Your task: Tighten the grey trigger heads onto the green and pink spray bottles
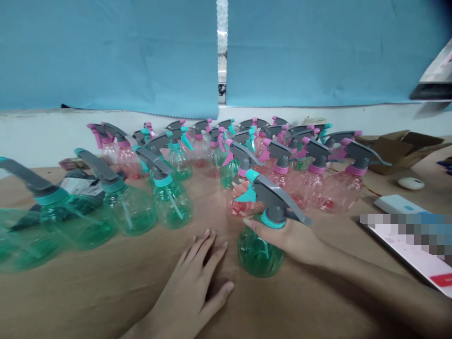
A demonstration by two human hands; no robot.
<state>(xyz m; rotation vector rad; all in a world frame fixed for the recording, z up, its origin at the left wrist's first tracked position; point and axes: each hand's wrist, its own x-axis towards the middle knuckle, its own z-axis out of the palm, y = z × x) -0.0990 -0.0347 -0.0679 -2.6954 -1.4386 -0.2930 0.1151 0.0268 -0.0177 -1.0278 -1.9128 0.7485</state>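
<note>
My right hand [282, 235] is wrapped round the neck of a green spray bottle [259, 254], just under its teal collar. The bottle's grey and teal spray head points to the left. My left hand [194, 278] lies on the wooden table [116, 296] with its fingers spread and nothing in it, left of that bottle. Several green spray bottles [173, 205] stand in a row on the left. Close behind my right hand are several pink spray bottles [341, 188] with grey and pink heads.
More pink and green bottles crowd the back, below blue cloth [106, 56]. At the right are an open cardboard box [399, 148], a white mouse [410, 183], a white box [400, 205] and a tablet-like screen [406, 247]. Dark plastic packaging [79, 186] lies behind the left row.
</note>
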